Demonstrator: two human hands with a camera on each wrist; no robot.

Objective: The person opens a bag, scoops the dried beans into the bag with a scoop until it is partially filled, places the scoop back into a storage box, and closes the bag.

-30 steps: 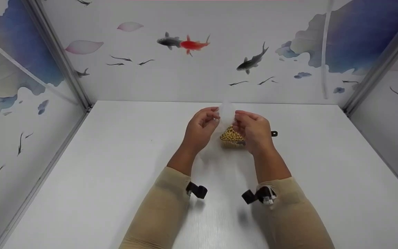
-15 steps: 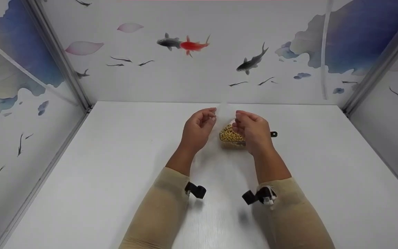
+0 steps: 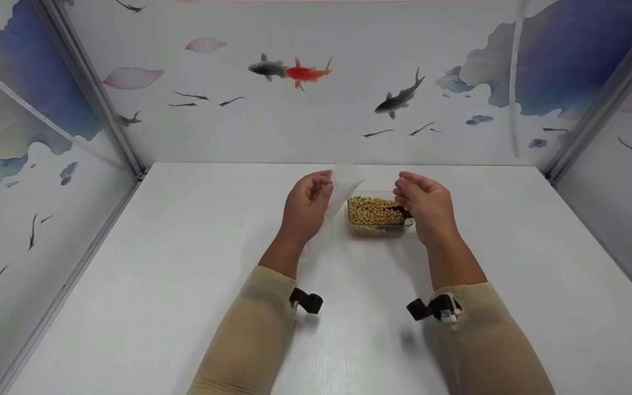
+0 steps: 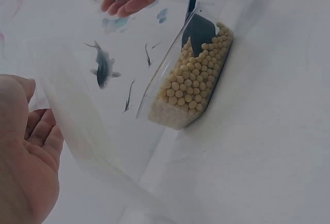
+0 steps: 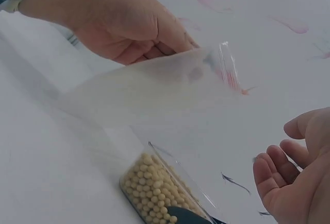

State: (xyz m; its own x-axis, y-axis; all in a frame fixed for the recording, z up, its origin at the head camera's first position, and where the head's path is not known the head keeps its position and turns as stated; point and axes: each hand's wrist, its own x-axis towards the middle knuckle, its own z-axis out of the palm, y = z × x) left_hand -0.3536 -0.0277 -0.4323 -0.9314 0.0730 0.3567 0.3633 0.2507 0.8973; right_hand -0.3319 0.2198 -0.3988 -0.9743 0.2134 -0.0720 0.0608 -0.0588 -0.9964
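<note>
A translucent plastic bag [image 3: 343,189] hangs from my left hand [image 3: 306,206], which pinches its upper edge between thumb and fingers. In the right wrist view the bag [image 5: 139,90] looks flat, with a clear strip along its top. My right hand [image 3: 428,207] is raised apart from the bag, its fingers loosely bent with nothing in them. Below and between the hands stands a clear rectangular container [image 3: 379,231] of yellowish soybeans [image 3: 371,209]. A dark scoop [image 4: 200,32] is stuck into the beans, its handle leaning over the rim near the right hand.
The white table [image 3: 184,263] carries the container toward its far side. White panels with printed fish [image 3: 308,71] and leaves stand at the back and both sides, joined by metal corner posts [image 3: 94,93]. A small black camera [image 3: 306,300] is strapped at each wrist.
My right hand has come away from the bag and shifted right, uncovering more of the container. My left hand has moved slightly left with the bag, which now leans to the right.
</note>
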